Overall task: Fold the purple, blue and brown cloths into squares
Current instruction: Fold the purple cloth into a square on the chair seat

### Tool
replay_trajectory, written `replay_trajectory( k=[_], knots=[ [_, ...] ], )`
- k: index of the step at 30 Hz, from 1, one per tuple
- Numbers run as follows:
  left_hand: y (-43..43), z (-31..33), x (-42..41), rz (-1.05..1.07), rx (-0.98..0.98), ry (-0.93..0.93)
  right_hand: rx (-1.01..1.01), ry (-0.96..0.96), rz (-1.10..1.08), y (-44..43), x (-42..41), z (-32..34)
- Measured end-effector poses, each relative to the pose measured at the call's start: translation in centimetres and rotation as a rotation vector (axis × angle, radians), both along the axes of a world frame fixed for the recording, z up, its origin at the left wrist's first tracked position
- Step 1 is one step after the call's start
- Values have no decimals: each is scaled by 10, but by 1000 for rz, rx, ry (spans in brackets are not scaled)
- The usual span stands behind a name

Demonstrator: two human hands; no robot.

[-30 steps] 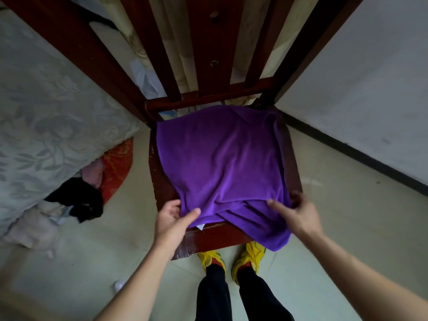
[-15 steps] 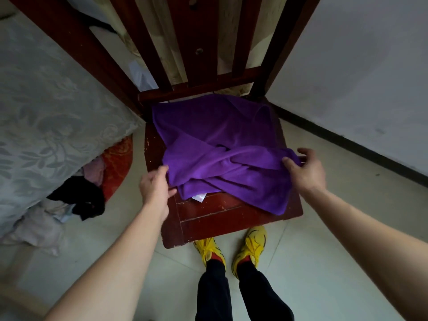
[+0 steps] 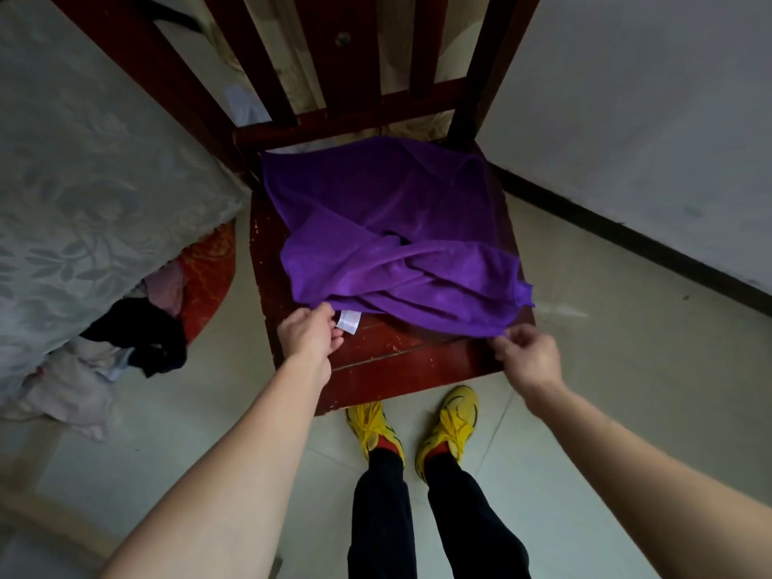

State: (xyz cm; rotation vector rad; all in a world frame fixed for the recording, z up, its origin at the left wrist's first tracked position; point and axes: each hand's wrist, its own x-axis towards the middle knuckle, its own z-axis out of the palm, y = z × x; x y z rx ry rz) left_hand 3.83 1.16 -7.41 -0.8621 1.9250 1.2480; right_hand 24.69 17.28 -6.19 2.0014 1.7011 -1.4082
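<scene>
A pale tiled floor (image 3: 605,390) is filling most of the view, and a white wall (image 3: 647,119) with a dark skirting (image 3: 626,240) is running along the right. On the left a grey flowered bedcover (image 3: 83,181) is hanging down. Below its edge a heap of clothes is lying on the floor, a black garment (image 3: 142,336) on top. A red patterned thing (image 3: 209,277) is showing behind the heap; whether it is a basin I cannot tell.

In the middle a red-brown wooden chair (image 3: 397,361) is standing with its back at the far side. The purple cloth (image 3: 376,211) is lying on the seat, flat at the far end and rumpled in loose folds at the near end, leaving the near strip of the seat bare.

The hands are working well apart. The left hand (image 3: 309,334) is pinching the cloth's near left corner, just beside a white label (image 3: 350,320). The right hand (image 3: 528,355) is pinching the near right edge. Yellow shoes (image 3: 451,424) are standing just near of the chair.
</scene>
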Motion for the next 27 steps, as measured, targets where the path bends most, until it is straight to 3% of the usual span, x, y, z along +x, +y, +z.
replay_trajectory(
  k=[4,8,11,18,23,27],
  knots=[
    [-31,17,17,220,97,-145,-87,293,-567,20,-4,29],
    [-63,32,28,494,150,-216,-130,377,-834,37,-4,54],
    [-70,50,34,538,127,-230,-183,348,-851,39,0,58],
    [-80,62,61,489,175,-283,-178,314,-599,33,-12,62],
    [-86,67,78,467,248,-345,-389,350,-664,19,-2,39],
    [-85,60,75,413,292,-341,-223,159,-731,-8,8,10]
  ],
)
